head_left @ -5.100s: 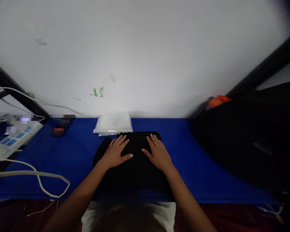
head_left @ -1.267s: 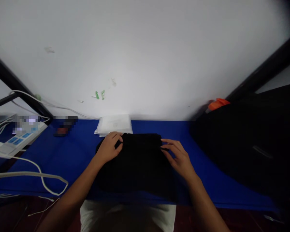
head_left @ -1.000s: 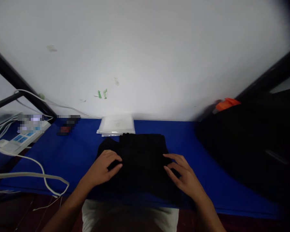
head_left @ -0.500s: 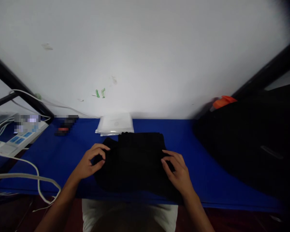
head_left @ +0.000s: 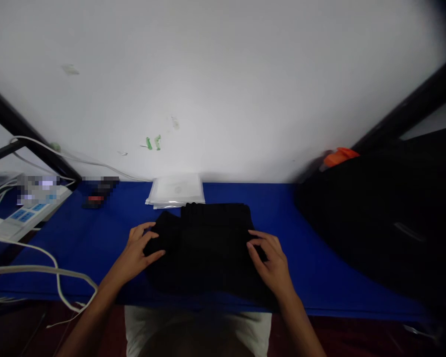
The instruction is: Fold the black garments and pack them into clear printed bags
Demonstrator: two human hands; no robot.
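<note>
A black folded cloth (head_left: pixel 211 248) lies on the blue table surface (head_left: pixel 82 238), near the front edge. Its upper middle part is a neat folded block, and a darker flap sticks out at the left. My left hand (head_left: pixel 139 250) rests at the left side of the cloth with its fingers apart, the fingertips touching the flap. At the right side, my right hand (head_left: pixel 271 260) has its fingers bent and spread, with the tips on the edge of the cloth. Neither hand visibly grips any fabric.
Clear plastic bags (head_left: pixel 176 191) lie behind the cloth against the wall. A power strip (head_left: pixel 33 210) with white cables (head_left: pixel 76 277) is at the left, near a blurred dark object (head_left: pixel 101 192). A large black item (head_left: pixel 364 223) fills the right, with orange fabric (head_left: pixel 341 156) behind.
My left hand has shifted slightly left and its fingers have spread from their curled pose. My right hand and the cloth stay nearly the same.
</note>
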